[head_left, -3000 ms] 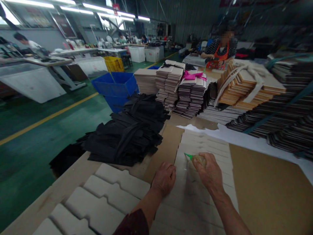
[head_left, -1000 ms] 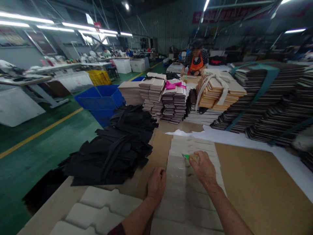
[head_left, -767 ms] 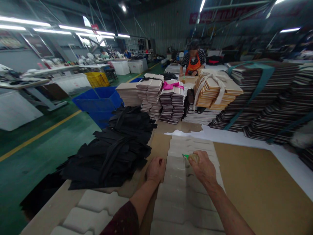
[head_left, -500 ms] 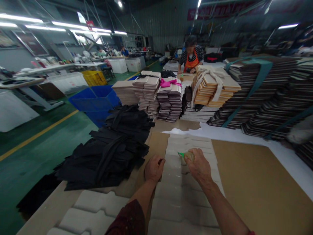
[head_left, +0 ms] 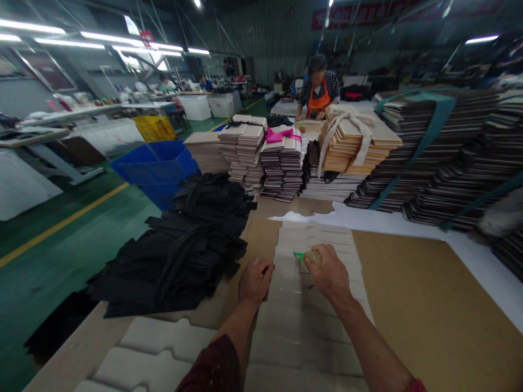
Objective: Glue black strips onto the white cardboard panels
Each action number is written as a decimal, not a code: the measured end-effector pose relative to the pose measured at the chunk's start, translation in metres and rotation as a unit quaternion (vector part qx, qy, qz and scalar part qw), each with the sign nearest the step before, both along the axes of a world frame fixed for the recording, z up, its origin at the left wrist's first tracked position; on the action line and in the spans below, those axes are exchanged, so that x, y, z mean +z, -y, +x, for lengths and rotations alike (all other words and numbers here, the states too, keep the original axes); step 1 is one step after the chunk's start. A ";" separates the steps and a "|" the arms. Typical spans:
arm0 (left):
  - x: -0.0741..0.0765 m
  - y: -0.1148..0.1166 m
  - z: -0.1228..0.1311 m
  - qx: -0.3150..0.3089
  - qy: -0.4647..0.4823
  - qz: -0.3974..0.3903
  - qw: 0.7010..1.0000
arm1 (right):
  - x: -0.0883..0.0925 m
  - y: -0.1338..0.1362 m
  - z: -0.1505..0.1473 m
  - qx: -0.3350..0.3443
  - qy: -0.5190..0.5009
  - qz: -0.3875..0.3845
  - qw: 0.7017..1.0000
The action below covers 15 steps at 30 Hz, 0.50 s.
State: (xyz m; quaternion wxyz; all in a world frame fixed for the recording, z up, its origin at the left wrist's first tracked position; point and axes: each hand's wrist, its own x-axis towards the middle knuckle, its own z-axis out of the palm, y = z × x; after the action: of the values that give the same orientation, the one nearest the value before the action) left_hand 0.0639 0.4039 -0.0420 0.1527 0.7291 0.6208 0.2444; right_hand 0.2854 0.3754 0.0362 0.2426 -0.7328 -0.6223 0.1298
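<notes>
My right hand (head_left: 330, 273) is closed round a small bottle with a green nozzle (head_left: 304, 256), its tip pointing left over a row of overlapped pale card pieces (head_left: 314, 321). My left hand (head_left: 255, 279) is curled shut and rests on the left edge of that row. Whether it holds anything is hidden. The row lies on a brown cardboard sheet (head_left: 425, 305).
A heap of black pieces (head_left: 192, 239) lies left of the hands. A second row of pale card pieces (head_left: 155, 348) sits at the near left. Bundled card stacks (head_left: 281, 158) line the far side. A blue bin (head_left: 155, 163) stands on the floor. A person in an orange apron (head_left: 317, 92) works beyond.
My left hand slid from the middle of the card row to its left edge. My right hand with the bottle crept a little up the row. The view shifted slightly.
</notes>
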 end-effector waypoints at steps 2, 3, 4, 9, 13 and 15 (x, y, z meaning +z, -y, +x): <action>0.000 0.000 0.000 -0.004 0.003 -0.001 1.000 | -0.002 0.005 0.016 -0.014 0.001 0.000 1.000; 0.000 0.000 0.000 -0.007 0.006 -0.001 1.000 | -0.003 0.008 0.026 -0.027 0.000 0.000 1.000; 0.000 0.000 0.000 -0.009 0.008 -0.002 1.000 | -0.003 0.011 0.036 -0.039 -0.001 0.000 0.999; 0.003 0.000 0.000 -0.015 0.012 -0.002 1.000 | -0.007 0.015 0.055 -0.065 -0.011 0.008 0.998; 0.005 0.000 0.001 -0.014 0.004 -0.003 1.000 | -0.009 0.012 0.050 -0.050 -0.015 0.012 0.999; 0.005 0.000 0.001 -0.013 0.003 -0.005 1.000 | -0.010 0.013 0.052 -0.048 0.000 0.009 0.999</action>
State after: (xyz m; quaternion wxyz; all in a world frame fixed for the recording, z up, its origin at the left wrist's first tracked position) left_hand 0.0652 0.4037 -0.0368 0.1613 0.7358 0.6116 0.2417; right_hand 0.3370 0.3627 0.0265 0.2551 -0.7598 -0.5873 0.1126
